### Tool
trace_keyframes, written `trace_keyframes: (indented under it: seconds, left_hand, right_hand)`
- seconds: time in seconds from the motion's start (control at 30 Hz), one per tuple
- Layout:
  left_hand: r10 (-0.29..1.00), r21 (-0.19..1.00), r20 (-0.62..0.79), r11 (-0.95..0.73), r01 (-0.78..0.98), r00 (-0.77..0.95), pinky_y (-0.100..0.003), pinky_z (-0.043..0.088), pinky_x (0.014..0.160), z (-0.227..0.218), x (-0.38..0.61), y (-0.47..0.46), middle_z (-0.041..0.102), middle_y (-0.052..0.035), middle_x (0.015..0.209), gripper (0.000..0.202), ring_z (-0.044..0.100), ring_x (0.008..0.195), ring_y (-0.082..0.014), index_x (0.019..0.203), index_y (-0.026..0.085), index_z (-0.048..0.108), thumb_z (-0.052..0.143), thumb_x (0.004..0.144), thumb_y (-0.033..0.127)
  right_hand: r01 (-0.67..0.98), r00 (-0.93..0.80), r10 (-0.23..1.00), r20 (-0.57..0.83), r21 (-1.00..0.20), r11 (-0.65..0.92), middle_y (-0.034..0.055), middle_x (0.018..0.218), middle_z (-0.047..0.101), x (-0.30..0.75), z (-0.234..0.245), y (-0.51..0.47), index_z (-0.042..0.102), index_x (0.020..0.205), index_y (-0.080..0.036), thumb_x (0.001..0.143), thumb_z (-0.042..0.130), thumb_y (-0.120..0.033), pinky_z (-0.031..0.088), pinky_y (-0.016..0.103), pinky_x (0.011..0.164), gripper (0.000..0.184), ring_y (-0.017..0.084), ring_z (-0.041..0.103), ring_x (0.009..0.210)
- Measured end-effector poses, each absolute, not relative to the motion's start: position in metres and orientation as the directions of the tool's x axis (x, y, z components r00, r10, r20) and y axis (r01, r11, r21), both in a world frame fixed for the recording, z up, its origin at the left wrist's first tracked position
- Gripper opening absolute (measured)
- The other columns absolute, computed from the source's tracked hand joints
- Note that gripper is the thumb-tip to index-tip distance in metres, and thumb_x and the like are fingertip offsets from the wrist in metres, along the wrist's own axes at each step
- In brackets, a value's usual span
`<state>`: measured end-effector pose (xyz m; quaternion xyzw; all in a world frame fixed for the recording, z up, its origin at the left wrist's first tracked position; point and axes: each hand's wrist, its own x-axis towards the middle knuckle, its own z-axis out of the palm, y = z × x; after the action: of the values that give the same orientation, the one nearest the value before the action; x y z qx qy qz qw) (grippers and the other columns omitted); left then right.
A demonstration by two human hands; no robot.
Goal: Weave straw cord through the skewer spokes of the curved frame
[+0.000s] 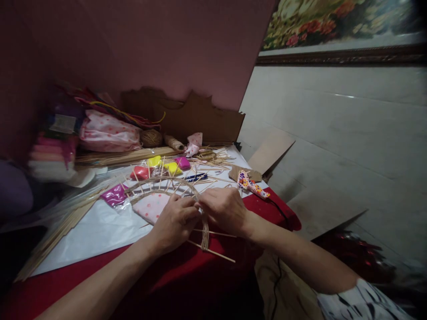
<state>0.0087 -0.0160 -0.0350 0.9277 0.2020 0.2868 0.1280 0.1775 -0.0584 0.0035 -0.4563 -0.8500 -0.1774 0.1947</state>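
Observation:
A fan-shaped frame of thin wooden sticks and woven jute twine [205,235] lies at the front of the table. Its inner half-round piece [151,208] is covered in pink polka-dot cloth. My left hand [176,222] is closed at the right side of this frame, over the cloth piece's edge. Opposite it, my right hand [227,209] pinches at the outer twine arc. The fingertips of both hands meet there, and they hide the exact spot they grip. Several stick ends poke out past the twine, at the back and toward me.
A patterned glue gun [250,184] rests on cardboard at right, its cord trailing off the edge. Behind are clay packets [173,168], a blue pen-like tool [196,177], a twine ball [151,138] and cardboard [200,118]. Stick bundles [63,233] lie left on white paper.

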Motion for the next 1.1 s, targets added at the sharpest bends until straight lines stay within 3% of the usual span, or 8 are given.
trace_keyframes:
  seconds: [0.17, 0.3, 0.87, 1.1]
  left_hand:
    - [0.479, 0.38, 0.498, -0.87, 0.315, 0.722, -0.034, 0.031, 0.072, -0.035, 0.008, -0.017, 0.063, -0.0017, 0.081, 0.016, 0.051, 0.072, -0.0141, 0.07, 0.018, 0.063, 0.053, 0.081, 0.012]
    - [0.494, 0.399, 0.494, -0.86, 0.318, 0.716, -0.034, 0.03, 0.073, -0.035, 0.008, -0.016, 0.064, -0.0009, 0.083, 0.016, 0.052, 0.073, -0.014, 0.07, 0.02, 0.065, 0.054, 0.081, 0.014]
    - [0.529, 0.445, 0.508, -0.837, 0.318, 0.68, -0.032, 0.03, 0.072, -0.033, 0.009, -0.016, 0.063, 0.0009, 0.08, 0.007, 0.052, 0.076, -0.0152, 0.082, 0.019, 0.058, 0.057, 0.08, 0.012]
    - [0.509, 0.432, 0.467, -0.845, 0.315, 0.723, -0.033, 0.029, 0.074, -0.033, 0.008, -0.015, 0.064, -0.0004, 0.092, 0.019, 0.054, 0.084, -0.0168, 0.095, 0.023, 0.06, 0.054, 0.082, 0.011]
  right_hand:
    - [0.852, -0.394, 0.71, 0.584, -0.058, 0.52, 0.0017, 0.064, 0.062, 0.167, -0.005, -0.095, 0.058, 0.072, -0.015, 0.09, 0.045, -0.022, 0.03, 0.025, 0.055, 0.024, 0.011, 0.053, 0.057]
    - [0.846, -0.336, 0.75, 0.569, -0.168, 0.506, 0.0019, 0.063, 0.061, 0.165, -0.016, -0.115, 0.06, 0.073, -0.015, 0.089, 0.047, -0.02, 0.031, 0.024, 0.056, 0.021, 0.011, 0.054, 0.058]
    - [0.851, -0.404, 0.77, 0.493, -0.106, 0.515, 0.0002, 0.058, 0.055, 0.184, -0.036, -0.133, 0.061, 0.093, -0.014, 0.085, 0.044, -0.012, 0.026, 0.027, 0.053, 0.02, 0.013, 0.047, 0.053]
    - [0.849, -0.412, 0.768, 0.49, -0.1, 0.519, 0.0001, 0.059, 0.056, 0.185, -0.04, -0.132, 0.062, 0.095, -0.014, 0.084, 0.045, -0.013, 0.026, 0.027, 0.052, 0.02, 0.013, 0.048, 0.053]
